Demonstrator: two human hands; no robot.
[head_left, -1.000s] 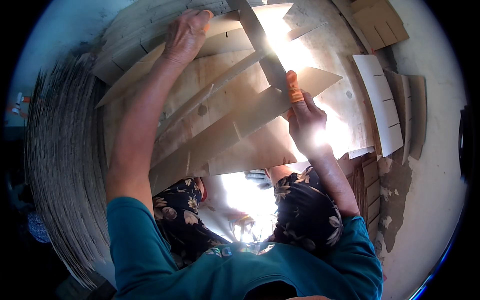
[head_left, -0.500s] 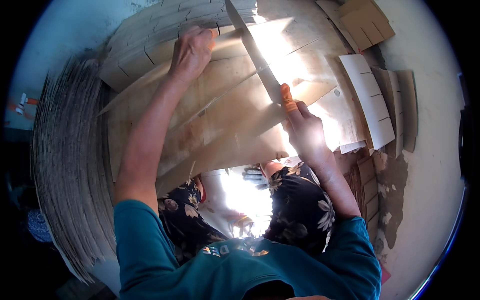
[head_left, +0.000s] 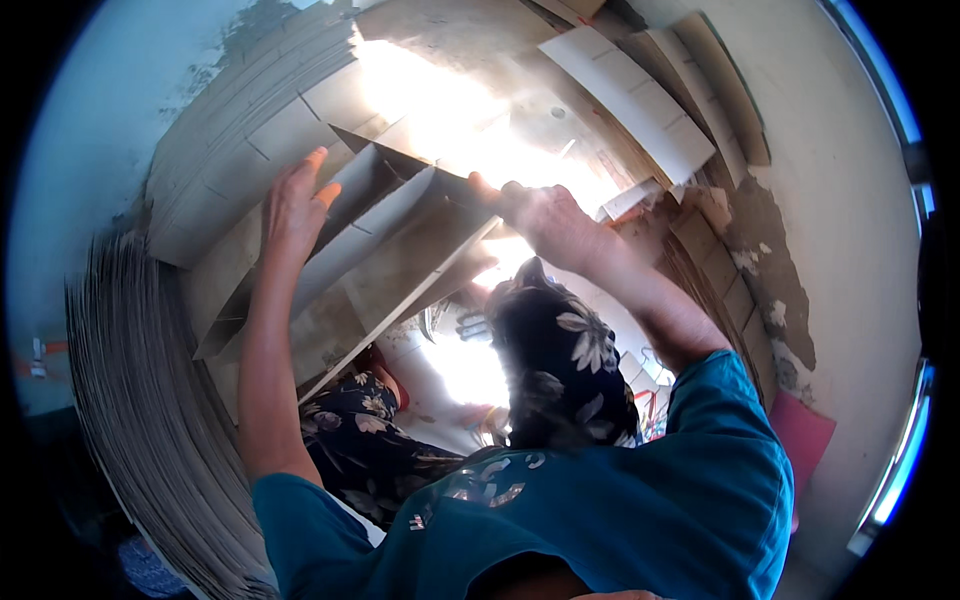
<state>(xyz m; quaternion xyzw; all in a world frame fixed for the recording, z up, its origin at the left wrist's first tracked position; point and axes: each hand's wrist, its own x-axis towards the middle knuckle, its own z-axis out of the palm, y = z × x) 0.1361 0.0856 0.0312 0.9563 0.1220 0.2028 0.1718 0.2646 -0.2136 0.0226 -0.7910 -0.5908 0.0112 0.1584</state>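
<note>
Several long cardboard strips (head_left: 375,225) stand on edge in front of me, side by side and slanting. A darker cardboard strip (head_left: 385,150) runs across their far ends. My right hand (head_left: 550,225) is closed on the right end of this cross strip, with glare over the knuckles. To the left, my left hand (head_left: 292,205) is raised beside the strips, thumb and forefinger apart. Orange coverings show on fingers of both hands. Whether the left fingertips touch the cardboard I cannot tell.
A tall stack of flat cardboard (head_left: 160,400) stands at the left. More slotted cardboard (head_left: 230,140) is piled at the far left. White slotted sheets (head_left: 630,100) lie at the far right, near the wall (head_left: 840,250). Strong sunlight washes out the board's middle.
My right hand has brought its strip down across the standing strips. The left hand has gone from closed to fingers apart. The whole view has turned and shifted.
</note>
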